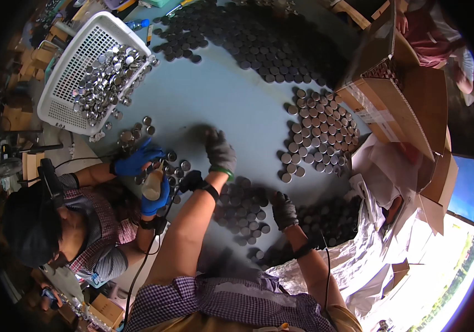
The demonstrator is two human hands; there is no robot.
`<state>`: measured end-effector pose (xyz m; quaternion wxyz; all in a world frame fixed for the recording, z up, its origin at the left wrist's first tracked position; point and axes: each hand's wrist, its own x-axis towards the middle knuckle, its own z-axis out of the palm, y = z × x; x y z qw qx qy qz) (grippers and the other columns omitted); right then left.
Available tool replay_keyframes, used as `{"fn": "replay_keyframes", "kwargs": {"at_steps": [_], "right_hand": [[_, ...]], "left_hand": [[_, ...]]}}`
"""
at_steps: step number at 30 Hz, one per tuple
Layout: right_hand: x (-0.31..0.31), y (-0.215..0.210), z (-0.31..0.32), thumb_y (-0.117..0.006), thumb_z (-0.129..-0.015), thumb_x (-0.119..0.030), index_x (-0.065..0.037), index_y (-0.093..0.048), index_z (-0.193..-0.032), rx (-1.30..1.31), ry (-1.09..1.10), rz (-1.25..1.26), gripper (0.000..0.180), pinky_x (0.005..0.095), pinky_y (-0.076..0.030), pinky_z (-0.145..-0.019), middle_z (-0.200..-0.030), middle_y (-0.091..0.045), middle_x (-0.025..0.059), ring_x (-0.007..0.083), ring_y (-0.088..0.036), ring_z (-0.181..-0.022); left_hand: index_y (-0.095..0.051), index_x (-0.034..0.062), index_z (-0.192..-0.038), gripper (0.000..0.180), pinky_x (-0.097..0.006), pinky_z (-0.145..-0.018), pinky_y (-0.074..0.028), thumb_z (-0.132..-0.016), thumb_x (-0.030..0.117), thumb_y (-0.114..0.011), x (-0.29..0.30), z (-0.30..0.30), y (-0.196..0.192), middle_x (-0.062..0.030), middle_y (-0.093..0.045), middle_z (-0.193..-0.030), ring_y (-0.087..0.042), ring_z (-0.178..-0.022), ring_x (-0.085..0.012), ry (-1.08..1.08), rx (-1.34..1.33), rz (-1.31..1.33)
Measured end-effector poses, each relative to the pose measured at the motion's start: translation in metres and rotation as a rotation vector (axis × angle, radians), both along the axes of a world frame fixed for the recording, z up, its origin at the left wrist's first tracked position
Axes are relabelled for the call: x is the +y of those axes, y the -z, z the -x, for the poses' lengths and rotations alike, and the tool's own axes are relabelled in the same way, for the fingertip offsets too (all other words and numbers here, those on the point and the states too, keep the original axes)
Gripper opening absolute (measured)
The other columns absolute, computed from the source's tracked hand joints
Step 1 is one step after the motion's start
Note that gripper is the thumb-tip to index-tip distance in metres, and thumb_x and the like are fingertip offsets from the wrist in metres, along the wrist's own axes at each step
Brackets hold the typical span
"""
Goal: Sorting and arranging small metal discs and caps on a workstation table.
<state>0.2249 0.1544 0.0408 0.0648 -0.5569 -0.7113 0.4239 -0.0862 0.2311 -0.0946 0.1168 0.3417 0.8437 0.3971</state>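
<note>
Pale blue bench top (231, 105) is carrying hundreds of small round metal caps, sorted into flat, single-layer patches so each one stays visible. Dark caps (259, 39) are spreading across the far edge, silver caps (317, 130) are lying in neat rows toward the right edge beside open cardboard boxes (397, 105), and a white plastic basket (90, 69) heaped with loose shiny caps (107, 74) is sitting at the far left corner. The wearer's left hand (220, 152), in a grey glove, is reaching to mid-bench with fingers curled downward; whether it is gripping anything cannot be told. The right hand (284, 210), also gloved, is resting palm-down and loosely spread on a dark cluster of caps (242, 207) near the front edge. At the left edge, a co-worker's blue-gloved hands (145, 177) are holding a pale bottle-like object (153, 185) over more caps.
</note>
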Motion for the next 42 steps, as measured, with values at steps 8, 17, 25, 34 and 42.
{"fn": "replay_keyframes", "kwargs": {"at_steps": [8, 17, 25, 34, 42], "right_hand": [[0.021, 0.002, -0.022, -0.050, -0.078, -0.011, -0.013, -0.051, -0.119, -0.109, -0.031, -0.119, 0.041, 0.0468, -0.047, -0.076, -0.108, -0.056, 0.0195, 0.0390, -0.056, -0.094], [0.039, -0.019, -0.003, -0.052, -0.082, -0.028, -0.009, -0.050, -0.117, -0.104, -0.279, 0.059, 0.040, 0.0443, -0.047, -0.081, -0.114, -0.054, 0.0201, 0.0363, -0.055, -0.100], [0.078, -0.034, 0.053, -0.065, -0.074, -0.028, -0.008, -0.057, -0.098, -0.250, -0.162, -0.206, 0.032, 0.0469, -0.048, -0.070, -0.090, -0.057, 0.0204, 0.0392, -0.057, -0.083], [0.060, -0.034, 0.055, -0.061, -0.073, -0.019, -0.008, -0.056, -0.107, -0.259, -0.153, -0.094, 0.037, 0.0450, -0.048, -0.074, -0.096, -0.059, 0.0189, 0.0372, -0.057, -0.086], [0.056, -0.016, 0.059, -0.062, -0.071, -0.016, -0.013, -0.058, -0.104, -0.145, -0.165, -0.256, 0.033, 0.0456, -0.047, -0.075, -0.098, -0.055, 0.0170, 0.0375, -0.056, -0.088]], "left_hand": [[-0.049, 0.0041, -0.120, 0.046, -0.044, -0.093, -0.040, -0.074, 0.000, -0.052, -0.086, -0.160, -0.175, -0.0188, -0.054, -0.115, -0.049, -0.110, -0.0367, 0.613, 0.247, -0.156], [-0.058, 0.0102, -0.106, 0.034, -0.043, -0.076, -0.048, -0.072, 0.009, -0.061, -0.146, -0.125, -0.166, -0.0153, -0.058, -0.102, -0.057, -0.086, -0.0341, 0.457, 0.326, -0.015], [-0.058, 0.0095, -0.096, 0.026, -0.045, -0.071, -0.047, -0.072, 0.017, -0.063, -0.116, -0.139, -0.159, -0.0151, -0.054, -0.095, -0.055, -0.084, -0.0344, 0.557, 0.352, 0.203], [-0.058, 0.0086, -0.097, 0.026, -0.045, -0.074, -0.046, -0.072, 0.014, -0.061, -0.146, -0.136, -0.128, -0.0154, -0.056, -0.091, -0.056, -0.086, -0.0329, 0.522, 0.231, 0.293], [-0.058, 0.0083, -0.098, 0.032, -0.045, -0.074, -0.047, -0.066, 0.013, -0.064, -0.148, -0.136, -0.137, -0.0159, -0.056, -0.091, -0.056, -0.087, -0.0341, 0.559, 0.102, 0.408]]}}
